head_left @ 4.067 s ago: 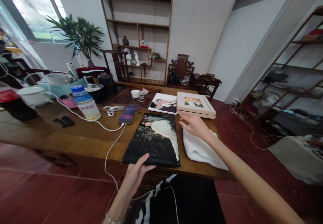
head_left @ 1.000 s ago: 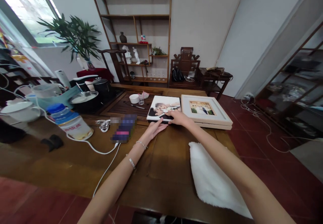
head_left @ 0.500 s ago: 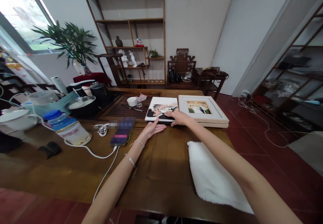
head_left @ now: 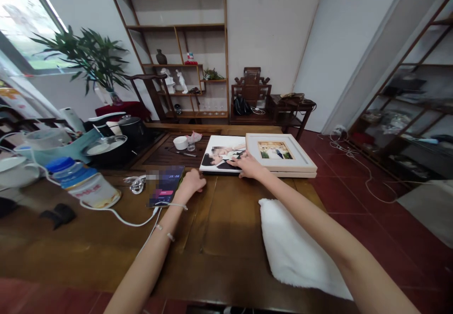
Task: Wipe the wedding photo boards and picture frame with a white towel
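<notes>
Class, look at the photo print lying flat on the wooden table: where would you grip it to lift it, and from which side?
Probably its near edge, from the person's side: the photo print lies flat, the framed picture crowds its right side, and the right hand already rests at that edge.

right hand (head_left: 247, 167) lay flat on photo print (head_left: 222, 159) | left hand (head_left: 191, 182) rested beside phone (head_left: 165, 191) | framed photo (head_left: 278, 156) touched print's right edge | white towel (head_left: 297, 250) lay near table (head_left: 219, 238) edge
</notes>
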A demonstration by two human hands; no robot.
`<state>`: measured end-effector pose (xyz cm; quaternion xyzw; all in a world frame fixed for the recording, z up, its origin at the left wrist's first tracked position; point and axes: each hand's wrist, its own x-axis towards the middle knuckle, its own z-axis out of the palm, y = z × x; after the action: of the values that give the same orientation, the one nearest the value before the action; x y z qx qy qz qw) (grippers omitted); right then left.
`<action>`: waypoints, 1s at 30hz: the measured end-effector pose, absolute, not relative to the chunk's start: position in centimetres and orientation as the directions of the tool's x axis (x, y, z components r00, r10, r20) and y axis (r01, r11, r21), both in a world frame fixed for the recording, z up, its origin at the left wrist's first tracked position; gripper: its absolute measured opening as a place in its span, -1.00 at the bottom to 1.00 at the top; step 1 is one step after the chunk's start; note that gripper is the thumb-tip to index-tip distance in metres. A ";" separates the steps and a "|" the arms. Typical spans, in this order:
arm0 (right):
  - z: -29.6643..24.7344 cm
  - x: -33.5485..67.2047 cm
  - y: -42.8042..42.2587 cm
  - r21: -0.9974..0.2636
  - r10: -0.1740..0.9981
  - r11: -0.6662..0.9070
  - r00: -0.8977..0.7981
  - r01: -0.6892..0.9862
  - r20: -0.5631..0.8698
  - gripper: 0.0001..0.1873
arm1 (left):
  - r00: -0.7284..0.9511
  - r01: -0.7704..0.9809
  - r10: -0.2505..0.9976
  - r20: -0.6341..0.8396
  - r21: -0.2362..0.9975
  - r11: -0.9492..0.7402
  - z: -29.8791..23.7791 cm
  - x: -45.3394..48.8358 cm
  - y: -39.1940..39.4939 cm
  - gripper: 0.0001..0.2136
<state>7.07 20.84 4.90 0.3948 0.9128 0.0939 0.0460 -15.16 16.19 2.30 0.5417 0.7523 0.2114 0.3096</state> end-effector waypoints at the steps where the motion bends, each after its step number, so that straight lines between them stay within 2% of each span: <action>1: 4.9 7.1 20.8 0.206 0.729 0.672 -0.685 0.712 -0.009 -0.15 | -0.259 0.729 0.949 -0.179 0.609 0.314 2.2 -15.5 16.1 -0.80; 5: 4.9 7.2 20.9 0.202 0.723 0.676 -0.691 0.709 0.006 -0.15 | -0.257 0.848 0.966 -0.027 0.474 0.239 1.4 -15.7 16.6 -0.79; 9: 4.5 7.3 20.9 0.203 0.716 0.681 -0.698 0.704 0.016 -0.17 | -0.200 0.896 0.980 0.000 0.405 0.183 0.7 -15.9 17.4 -0.92; 14: 4.2 7.3 20.9 0.212 0.719 0.675 -0.694 0.706 0.024 -0.19 | -0.219 0.918 0.974 0.053 0.350 0.187 0.2 -16.1 17.8 -0.84; 20: 4.5 7.5 20.8 0.187 0.717 0.683 -0.697 0.706 0.013 -0.20 | -0.267 0.922 0.958 0.104 0.316 0.223 -0.1 -16.0 18.2 -0.70; 27: 4.4 8.6 20.1 0.102 0.694 0.715 -0.720 0.692 0.021 -0.20 | -0.158 0.943 0.981 0.110 0.310 0.118 0.0 -16.4 18.1 -0.71; 30: 5.0 10.1 19.8 0.025 0.685 0.723 -0.721 0.690 0.099 -0.29 | -0.112 0.939 0.990 0.088 0.334 0.076 0.2 -16.7 18.4 -0.65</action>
<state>10.07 19.77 5.02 0.3710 0.9272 0.0302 -0.0414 -16.68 18.36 0.19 0.6615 0.7291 0.1557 0.0811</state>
